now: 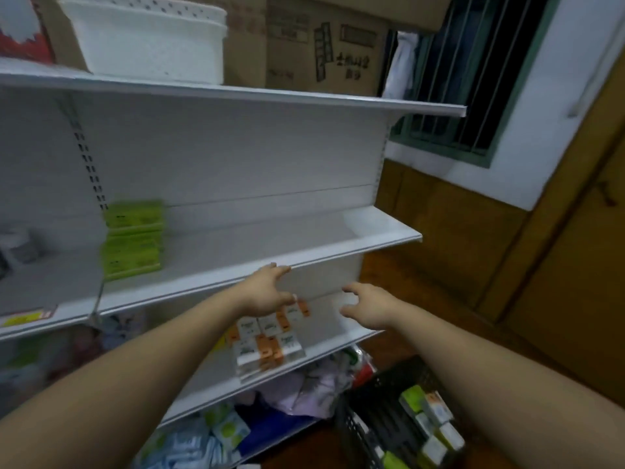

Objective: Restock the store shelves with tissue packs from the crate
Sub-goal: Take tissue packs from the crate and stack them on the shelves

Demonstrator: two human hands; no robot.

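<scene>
orange-white tissue packs (270,336): about 6 on shelf (338,346) | left grip (267,292), right grip (368,308): both spread, empty

We see tissue packs (133,238) stacked at the left of the middle shelf (304,255), more packs (267,340) on the shelf below (324,353), and the crate (382,418) on the floor, right of the shelves.

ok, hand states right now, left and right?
Left hand: open, empty, fingers spread just above the white-and-orange tissue packs.
Right hand: open, empty, beside them over the white metal shelf.
</scene>
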